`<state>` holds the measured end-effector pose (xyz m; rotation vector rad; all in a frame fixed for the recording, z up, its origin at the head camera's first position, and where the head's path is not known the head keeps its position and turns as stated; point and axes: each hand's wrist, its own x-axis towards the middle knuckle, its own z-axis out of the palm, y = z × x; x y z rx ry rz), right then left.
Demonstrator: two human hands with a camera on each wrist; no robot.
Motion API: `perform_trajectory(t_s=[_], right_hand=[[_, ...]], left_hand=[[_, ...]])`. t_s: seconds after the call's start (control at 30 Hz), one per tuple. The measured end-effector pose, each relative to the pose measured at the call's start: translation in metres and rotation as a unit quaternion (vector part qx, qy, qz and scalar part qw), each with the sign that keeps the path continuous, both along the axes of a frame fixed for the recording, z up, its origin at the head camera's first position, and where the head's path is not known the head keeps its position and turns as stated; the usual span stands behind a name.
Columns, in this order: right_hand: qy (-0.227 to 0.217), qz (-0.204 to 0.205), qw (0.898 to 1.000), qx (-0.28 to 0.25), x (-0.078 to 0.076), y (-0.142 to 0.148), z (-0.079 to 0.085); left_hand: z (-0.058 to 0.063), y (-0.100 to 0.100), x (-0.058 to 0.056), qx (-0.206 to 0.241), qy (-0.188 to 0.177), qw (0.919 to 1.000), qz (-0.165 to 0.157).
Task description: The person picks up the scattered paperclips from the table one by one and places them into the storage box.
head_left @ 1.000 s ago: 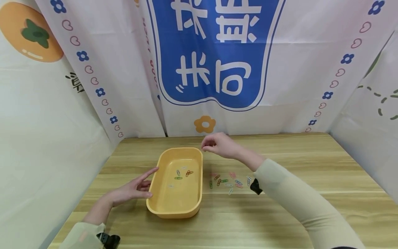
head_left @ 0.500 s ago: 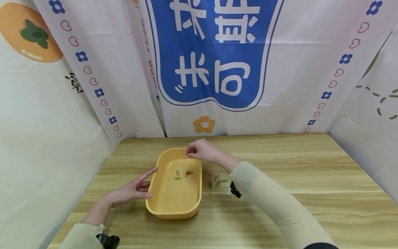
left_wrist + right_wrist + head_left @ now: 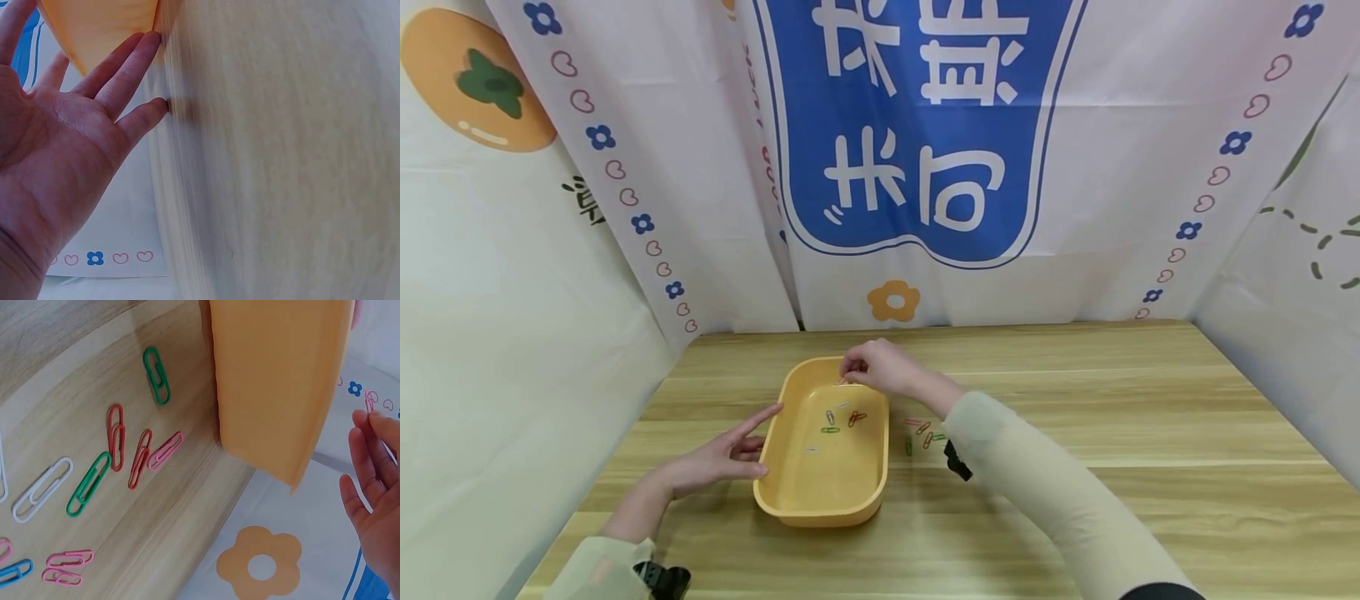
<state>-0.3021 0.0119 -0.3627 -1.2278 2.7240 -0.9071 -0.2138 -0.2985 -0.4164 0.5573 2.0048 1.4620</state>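
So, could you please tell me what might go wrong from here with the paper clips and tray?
The pink clip might slip early, as the right hand pinches it by one end. A bump could perhaps shift the yellow tray, since the left hand only rests its fingertips against it.

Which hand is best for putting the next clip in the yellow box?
Probably the right hand: it pinches a pink clip over the yellow box. The left hand only touches the box's side.
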Motion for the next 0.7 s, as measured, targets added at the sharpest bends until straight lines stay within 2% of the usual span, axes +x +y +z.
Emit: perform_trajectory(t_s=[0.23,0.43,0.7], right_hand=[[0.015,-0.005,1.000,-0.001,0.000,0.007,0.003],[0.021,0.002,0.998,-0.052,0.005,0.030,0.008],[0.025,0.006,0.994,-0.110,0.012,0.076,0.007]], left_hand=[[0.000,0.000,-0.001,-0.004,0.001,1.0000,0.000],[-0.001,0.000,-0.001,-0.005,0.003,1.0000,0.001],[0.000,0.000,0.000,-0.001,0.004,1.0000,-0.007]])
